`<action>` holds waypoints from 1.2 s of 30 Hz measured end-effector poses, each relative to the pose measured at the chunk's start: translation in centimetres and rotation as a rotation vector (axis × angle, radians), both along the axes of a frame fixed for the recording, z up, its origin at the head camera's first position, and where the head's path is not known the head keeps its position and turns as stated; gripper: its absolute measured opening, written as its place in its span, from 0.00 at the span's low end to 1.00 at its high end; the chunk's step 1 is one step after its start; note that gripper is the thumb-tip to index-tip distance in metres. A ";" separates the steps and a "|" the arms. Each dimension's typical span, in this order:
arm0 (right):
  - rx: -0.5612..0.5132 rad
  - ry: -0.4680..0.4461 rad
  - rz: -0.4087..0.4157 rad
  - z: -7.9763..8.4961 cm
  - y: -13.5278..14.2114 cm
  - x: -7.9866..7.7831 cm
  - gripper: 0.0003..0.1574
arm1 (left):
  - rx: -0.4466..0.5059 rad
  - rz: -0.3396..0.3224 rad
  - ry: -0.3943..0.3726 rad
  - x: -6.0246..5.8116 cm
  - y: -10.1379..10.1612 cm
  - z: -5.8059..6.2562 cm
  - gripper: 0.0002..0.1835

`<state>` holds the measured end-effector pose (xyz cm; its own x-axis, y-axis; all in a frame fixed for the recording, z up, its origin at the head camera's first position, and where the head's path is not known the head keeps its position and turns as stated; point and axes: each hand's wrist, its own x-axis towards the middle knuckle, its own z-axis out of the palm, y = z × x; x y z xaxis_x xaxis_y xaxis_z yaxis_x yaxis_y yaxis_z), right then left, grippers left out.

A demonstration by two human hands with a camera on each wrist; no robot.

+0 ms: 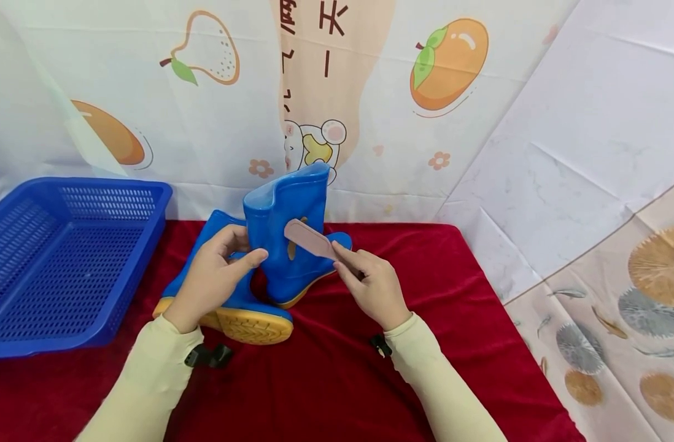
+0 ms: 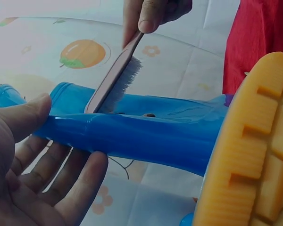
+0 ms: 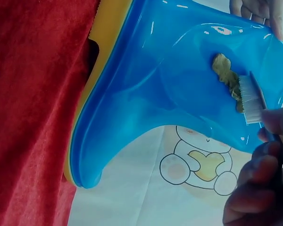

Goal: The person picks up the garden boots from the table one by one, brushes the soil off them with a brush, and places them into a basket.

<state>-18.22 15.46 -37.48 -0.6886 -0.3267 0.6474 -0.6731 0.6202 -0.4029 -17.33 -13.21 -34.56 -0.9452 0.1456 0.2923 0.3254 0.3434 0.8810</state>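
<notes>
An upright blue rubber boot (image 1: pixel 309 196) with a yellow sole stands on the cloth. At its shaft, my left hand (image 1: pixel 210 270) holds the near side, the thumb on one face and the fingers (image 2: pixel 82 188) on the other. My right hand (image 1: pixel 372 285) grips the handle of a pinkish-brown brush (image 1: pixel 309 238). Its pale bristles (image 3: pixel 251 100) touch a brownish-green smear (image 3: pixel 222 69) on the boot's side. The second blue boot (image 1: pixel 245 294) lies on its side, its yellow tread (image 1: pixel 254 325) facing me; my left hand partly hides it.
A blue perforated basket (image 1: pixel 85 337) stands at the left. Dark red cloth (image 1: pixel 337 380) covers the table. Behind it hangs a white curtain (image 1: pixel 381 178) printed with fruit and a cartoon figure. A pale patterned sheet (image 1: pixel 591 294) lies beyond the right edge.
</notes>
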 end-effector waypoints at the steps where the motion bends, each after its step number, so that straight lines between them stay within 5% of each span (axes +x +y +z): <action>1: -0.008 -0.014 -0.009 0.0 0.0 0.0 0.23 | -0.005 0.010 0.002 0.0 0.0 0.0 0.18; 11: -0.042 0.000 -0.090 -0.3 0.3 -0.3 0.20 | 0.049 0.064 0.018 -0.2 -0.6 -0.3 0.20; 17: -0.067 0.071 -0.012 -0.1 0.0 -0.2 0.22 | 0.023 0.007 0.011 -0.1 -0.2 -0.5 0.19; 23: 0.017 0.090 0.051 0.0 -0.2 0.1 0.23 | 0.034 -0.041 -0.011 -0.1 0.2 -0.3 0.18; 36: 0.033 0.065 -0.049 -0.3 0.1 -0.3 0.22 | 0.000 0.022 0.036 -0.2 -0.4 -0.1 0.19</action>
<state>-18.49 15.61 -37.76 -0.6612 -0.3157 0.6806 -0.6659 0.6648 -0.3385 -17.56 -13.58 -34.69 -0.9368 0.1252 0.3266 0.3497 0.3504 0.8689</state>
